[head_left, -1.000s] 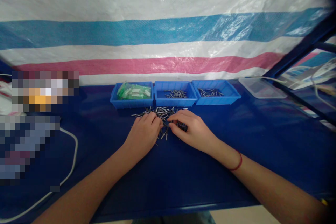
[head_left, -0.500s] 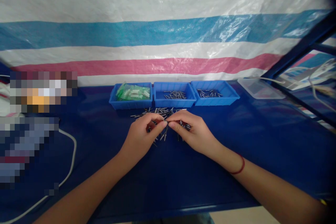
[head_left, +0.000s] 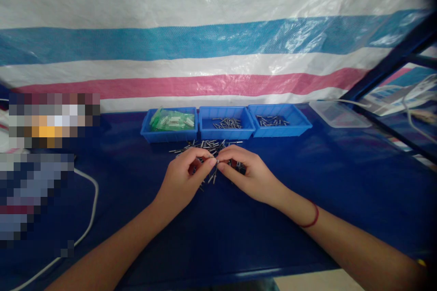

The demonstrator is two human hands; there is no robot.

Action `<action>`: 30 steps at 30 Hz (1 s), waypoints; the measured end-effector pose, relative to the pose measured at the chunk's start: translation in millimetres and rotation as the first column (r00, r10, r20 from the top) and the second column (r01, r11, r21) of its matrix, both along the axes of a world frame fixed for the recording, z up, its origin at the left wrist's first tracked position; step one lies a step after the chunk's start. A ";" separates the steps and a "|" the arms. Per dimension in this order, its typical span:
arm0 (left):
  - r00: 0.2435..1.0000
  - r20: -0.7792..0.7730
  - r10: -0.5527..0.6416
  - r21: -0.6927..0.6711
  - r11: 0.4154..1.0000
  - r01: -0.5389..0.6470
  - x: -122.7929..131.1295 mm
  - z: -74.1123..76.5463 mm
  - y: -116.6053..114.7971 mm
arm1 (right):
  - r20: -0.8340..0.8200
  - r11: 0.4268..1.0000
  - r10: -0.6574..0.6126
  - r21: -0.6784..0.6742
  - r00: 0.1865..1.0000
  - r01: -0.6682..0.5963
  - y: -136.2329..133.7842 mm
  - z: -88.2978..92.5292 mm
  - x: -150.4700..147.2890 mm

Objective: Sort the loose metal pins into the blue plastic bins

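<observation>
My left hand (head_left: 187, 173) is closed in a pinch, thumb against forefinger, on a small metal blind rivet (head_left: 217, 161), mostly hidden by the fingertips. From the other side, my right hand (head_left: 251, 170) pinches the same rivet, so the fingertips of both hands nearly meet. Below and behind them, a loose pile of silver blind rivets (head_left: 212, 177) with thin stems lies on the blue table (head_left: 205, 236). Parts of the pile are covered by my hands.
Behind the pile, three blue bins stand in a row: the left bin (head_left: 169, 135) holds green plastic bags with white pieces, the middle bin (head_left: 225, 134) and right bin (head_left: 283, 131) hold rivets. A clear lid (head_left: 337, 116) lies right; a white cable (head_left: 94, 209) runs left.
My right fingertips have shifted slightly, and a little more of the metal piece shows between the hands. The left hand has hardly moved; bins and pile look the same.
</observation>
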State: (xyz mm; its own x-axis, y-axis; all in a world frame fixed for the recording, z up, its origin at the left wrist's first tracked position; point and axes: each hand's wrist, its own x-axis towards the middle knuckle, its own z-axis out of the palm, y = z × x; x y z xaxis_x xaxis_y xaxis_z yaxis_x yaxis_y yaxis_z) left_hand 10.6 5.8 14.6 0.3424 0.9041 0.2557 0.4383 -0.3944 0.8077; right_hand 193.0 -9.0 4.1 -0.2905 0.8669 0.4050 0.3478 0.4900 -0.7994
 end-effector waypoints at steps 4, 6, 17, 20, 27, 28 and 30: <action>1.000 -0.003 0.004 0.032 0.999 -0.004 0.0 1.1 -0.8 | 0.005 1.000 -0.009 0.003 1.000 0.009 1.5 -2.4 1.5; 1.000 -0.012 0.005 0.053 0.999 -0.004 -0.5 1.4 -0.9 | -0.002 0.999 -0.042 0.008 0.999 0.042 1.8 -3.6 1.8; 0.998 -0.065 -0.014 0.069 0.997 0.019 -2.8 -0.9 1.8 | -0.173 0.991 -0.134 -0.011 0.976 0.134 -3.3 0.0 1.7; 0.995 -0.083 -0.053 0.049 0.997 0.057 -2.2 -1.5 2.1 | -0.179 0.992 -0.126 -0.001 0.976 0.128 -5.3 2.5 1.0; 0.982 -0.179 -0.068 0.058 0.995 0.079 -7.9 -1.2 5.4 | -0.185 0.893 -0.404 0.134 0.896 0.430 12.8 7.0 23.7; 0.975 -0.211 -0.066 0.070 0.994 0.083 -9.7 -0.8 7.0 | -0.212 0.839 -0.482 0.169 0.850 0.518 19.1 7.4 33.4; 0.956 -0.283 -0.081 0.102 0.988 0.114 -13.1 0.3 10.5 | -0.199 0.720 -0.620 0.240 0.759 0.651 32.7 7.2 56.5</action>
State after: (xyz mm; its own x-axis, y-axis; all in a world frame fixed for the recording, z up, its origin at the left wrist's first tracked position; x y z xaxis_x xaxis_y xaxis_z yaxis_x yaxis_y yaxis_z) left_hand -2.5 16.3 14.9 0.5002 0.8323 0.2389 0.5931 -0.5303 0.6058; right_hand 249.5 23.7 11.3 0.3412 0.6781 0.6510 0.5875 0.3868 -0.7108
